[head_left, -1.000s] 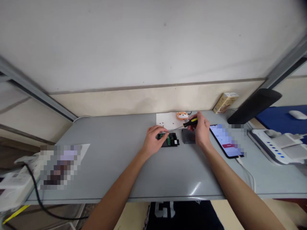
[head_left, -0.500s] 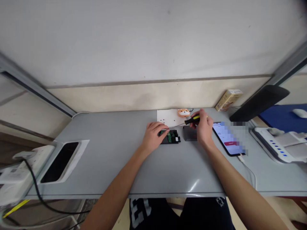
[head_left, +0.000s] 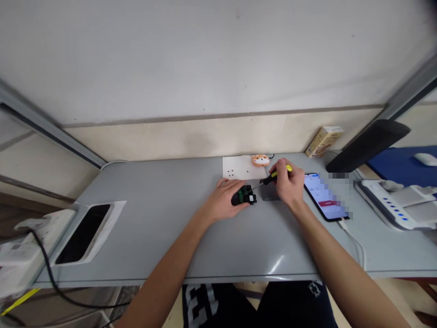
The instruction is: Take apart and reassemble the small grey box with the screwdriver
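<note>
My left hand [head_left: 228,198] is closed around the left end of a small opened device with a green circuit board [head_left: 243,195], keeping it on the grey desk. Fingers lie along its far side and the thumb along its near side. In my right hand [head_left: 288,182] is a screwdriver [head_left: 271,176] with a black and yellow handle, slanting down to the left. Its tip reaches the board's upper right part; whether it sits in a screw is too small to tell. A dark grey cover-like piece [head_left: 270,192] lies beneath and beside my right hand, partly hidden.
Behind the device, white paper [head_left: 239,164] bears several tiny dark screws [head_left: 231,173] and an orange animal-faced case [head_left: 261,160]. A lit phone [head_left: 322,196] with a cable lies right, near a power strip [head_left: 392,209]. Another phone [head_left: 83,232] lies left. A small box [head_left: 324,141] stands at the back.
My left hand has shifted from the board's top to gripping the device's sides. My right hand has tilted the screwdriver steeper, its tip moving right along the board.
</note>
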Motion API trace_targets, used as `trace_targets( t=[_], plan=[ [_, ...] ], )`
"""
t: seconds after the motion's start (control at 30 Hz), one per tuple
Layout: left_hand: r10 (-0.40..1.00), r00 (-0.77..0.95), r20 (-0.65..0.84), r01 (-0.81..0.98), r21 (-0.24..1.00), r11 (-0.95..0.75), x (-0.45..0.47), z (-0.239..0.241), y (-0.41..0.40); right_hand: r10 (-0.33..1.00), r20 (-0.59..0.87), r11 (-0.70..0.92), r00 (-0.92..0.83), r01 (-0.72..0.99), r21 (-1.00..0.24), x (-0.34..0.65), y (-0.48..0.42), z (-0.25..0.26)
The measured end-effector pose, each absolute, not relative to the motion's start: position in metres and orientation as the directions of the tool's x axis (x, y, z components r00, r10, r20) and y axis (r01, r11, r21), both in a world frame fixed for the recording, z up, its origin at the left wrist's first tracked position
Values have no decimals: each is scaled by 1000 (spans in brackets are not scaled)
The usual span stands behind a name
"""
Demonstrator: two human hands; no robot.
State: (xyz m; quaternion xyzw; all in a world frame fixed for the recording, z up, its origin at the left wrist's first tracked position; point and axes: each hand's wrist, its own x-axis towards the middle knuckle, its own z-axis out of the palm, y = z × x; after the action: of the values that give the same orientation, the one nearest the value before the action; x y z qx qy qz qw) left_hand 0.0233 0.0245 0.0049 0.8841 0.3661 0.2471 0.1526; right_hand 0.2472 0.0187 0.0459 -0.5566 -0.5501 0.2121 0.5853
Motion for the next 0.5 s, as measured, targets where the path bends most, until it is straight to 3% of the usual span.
trace_targets(
  t=[0.5],
  plan=[
    [729, 595, 339, 556, 482, -677, 22, -3, 30, 867, 468, 319, 172, 529, -786, 242, 16, 41]
  ],
)
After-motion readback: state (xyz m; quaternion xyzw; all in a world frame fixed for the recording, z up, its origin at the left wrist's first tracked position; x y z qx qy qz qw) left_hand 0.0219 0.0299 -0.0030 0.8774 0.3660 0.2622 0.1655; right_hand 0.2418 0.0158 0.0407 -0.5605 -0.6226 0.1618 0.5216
